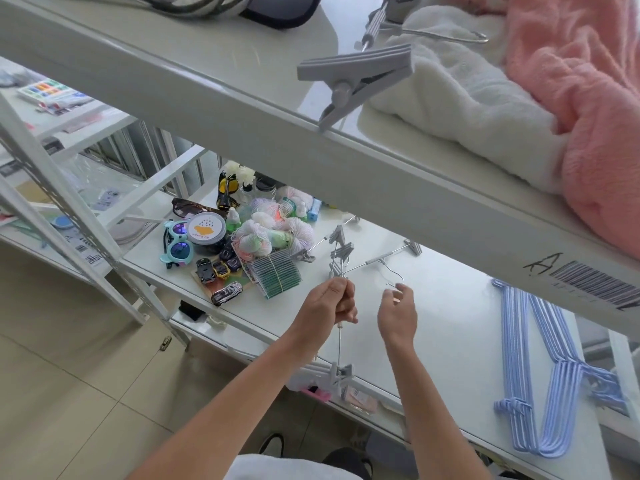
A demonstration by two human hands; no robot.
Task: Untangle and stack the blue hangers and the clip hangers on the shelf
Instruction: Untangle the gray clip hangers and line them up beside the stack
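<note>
A tangle of grey clip hangers [341, 258] hung above the white shelf [450, 306], the left hand [332, 303] gripping their metal rods in curled fingers. The right hand [398, 308] pinched a wire hook [394, 277] just beside it. The blue hangers [540, 375] lay stacked to the right on the same shelf, well apart.

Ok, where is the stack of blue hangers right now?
In the head view, the blue hangers lie stacked flat on the right side of the middle shelf, right of the right hand, below the barcode label.
</note>
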